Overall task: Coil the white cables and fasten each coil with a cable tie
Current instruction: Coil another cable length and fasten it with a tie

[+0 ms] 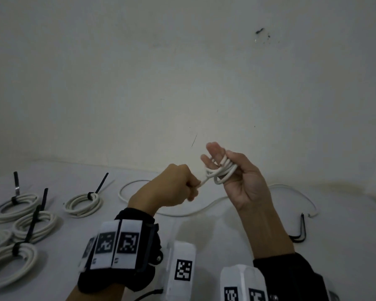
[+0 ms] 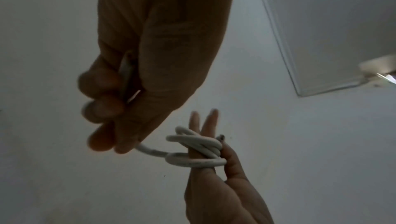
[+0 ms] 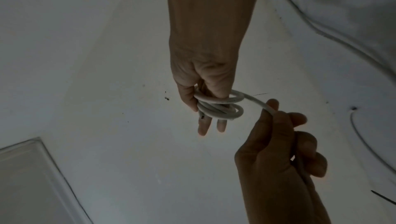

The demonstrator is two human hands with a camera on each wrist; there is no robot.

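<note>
Coiling step in hand: white cable is wound in loops round the right hand fingers, centre frame. Left hand grip is closed on the feeding strand. Slack trails over the tabletop. Next, judged: further wraps, then a cable tie, lower right.

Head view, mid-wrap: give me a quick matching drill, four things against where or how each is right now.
Things:
1. right hand
2. left hand
3. loose black cable ties
4. tied coils

States:
a. fist gripping the cable's running length
b. lying on the table at the left, each already fastened
c. fingers wrapped in white cable loops
d. on the table at the right, unused

Pairs: 1-c, 2-a, 3-d, 4-b
</note>
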